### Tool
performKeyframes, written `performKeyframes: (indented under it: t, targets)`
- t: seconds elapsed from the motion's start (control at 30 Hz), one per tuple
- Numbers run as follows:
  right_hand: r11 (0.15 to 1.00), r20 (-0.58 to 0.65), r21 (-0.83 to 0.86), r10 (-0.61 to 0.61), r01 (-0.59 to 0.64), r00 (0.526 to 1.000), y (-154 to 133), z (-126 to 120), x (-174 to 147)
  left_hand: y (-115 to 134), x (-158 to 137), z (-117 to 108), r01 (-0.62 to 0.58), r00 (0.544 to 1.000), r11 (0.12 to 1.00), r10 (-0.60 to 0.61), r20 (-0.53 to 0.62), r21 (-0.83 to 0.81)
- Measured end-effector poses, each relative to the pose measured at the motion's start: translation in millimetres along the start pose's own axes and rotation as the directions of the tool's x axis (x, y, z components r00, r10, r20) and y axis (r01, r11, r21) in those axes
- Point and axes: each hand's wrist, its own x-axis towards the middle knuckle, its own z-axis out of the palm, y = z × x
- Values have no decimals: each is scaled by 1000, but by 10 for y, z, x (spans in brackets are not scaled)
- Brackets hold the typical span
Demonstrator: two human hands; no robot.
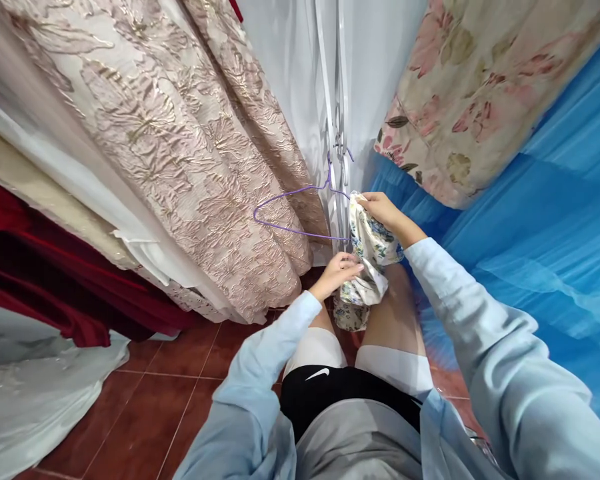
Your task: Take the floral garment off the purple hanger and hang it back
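Observation:
A purple wire hanger [293,230] hangs by its hook in front of white cloth. Its right end goes into a white garment with a blue and yellow floral print [373,243]. My right hand [377,208] pinches the garment's upper edge near the hanger's right shoulder. Lower down, my left hand [339,273] lies against the garment's left side, fingers reaching over the fabric. The cloth hangs bunched below both hands, over my legs. The left half of the hanger is bare.
A pink embossed dress [180,160] hangs at left, beside dark red fabric [40,267]. A floral dress [480,100] and blue tulle [540,213] hang at right. White cloth [285,60] is behind the hanger. Red tiles [145,407] cover the floor.

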Motion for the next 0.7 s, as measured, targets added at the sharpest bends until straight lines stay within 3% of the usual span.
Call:
performKeyframes:
  t: [0.1,0.2,0.27,0.33,0.4,0.47,0.6,0.7]
  targets:
    - [1000,-1,1,23,-23,1000,-11,37,-26,-232,87,287,-123,962,983,152,-228,136]
    - [999,-28,-28,15,-16,999,-29,19,-40,-409,79,191,-105,952,955,177,-249,278]
    - [999,-59,-52,9,-12,998,-48,-32,-48,-432,8,-121,-75,964,943,152,-219,324]
    - [998,-92,-58,27,-33,995,-70,-93,-59,-338,-103,-580,-68,968,917,156,-197,393]
    - [995,-106,-54,72,-78,992,-96,-144,-73,-121,-221,-1089,-73,975,860,169,-147,504]
    - [990,-92,-69,115,-121,989,-125,-170,-85,182,-303,-1549,-97,978,735,195,-72,671]
    - [981,-65,-107,155,-161,986,-173,-152,-100,802,-280,-2123,-128,907,441,414,-74,888]
    - [980,-50,-95,170,-174,984,-180,-105,-105,1111,-161,-2287,-58,831,340,538,-144,938]
